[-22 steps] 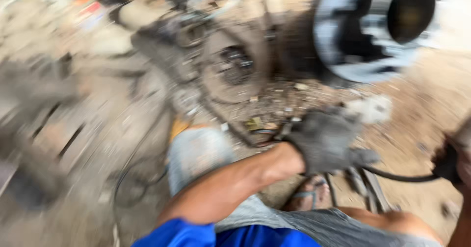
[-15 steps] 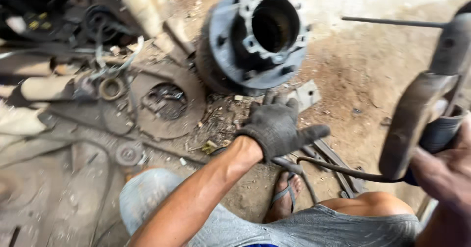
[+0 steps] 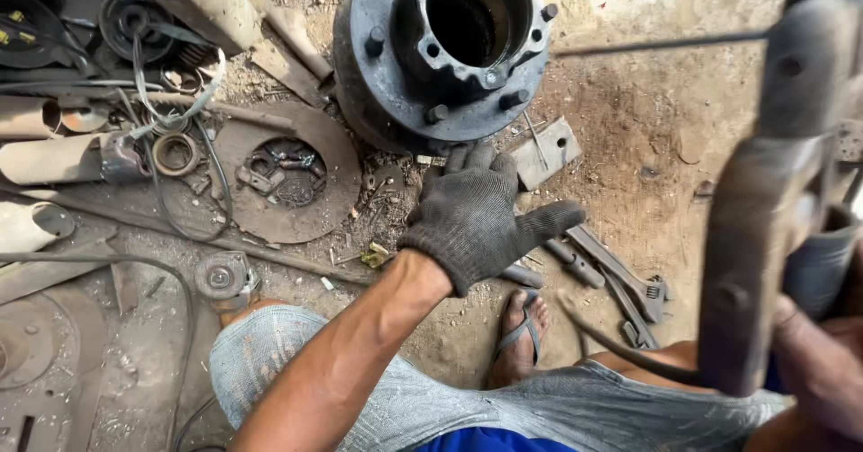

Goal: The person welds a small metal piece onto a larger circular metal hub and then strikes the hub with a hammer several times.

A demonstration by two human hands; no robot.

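**Reach for the big wheel hub, keep the tool steady**

Your left hand (image 3: 476,214), in a dark knit glove, is open with the fingers spread. It hovers just below the big wheel hub (image 3: 440,52) and holds nothing. Your right hand (image 3: 822,362) is closed around a long rusty tool (image 3: 764,218) close to the camera; it looks blurred, so grip it tight. Move slowly, and keep your fingers off the sharp bits on the ground.

The hub lies on the dirt floor (image 3: 647,128), right in front of you. It is round, dark and rusty, with a wide hole in the middle and bolts sticking up around the ring. Wrenches (image 3: 620,277) lie near your foot (image 3: 521,340).
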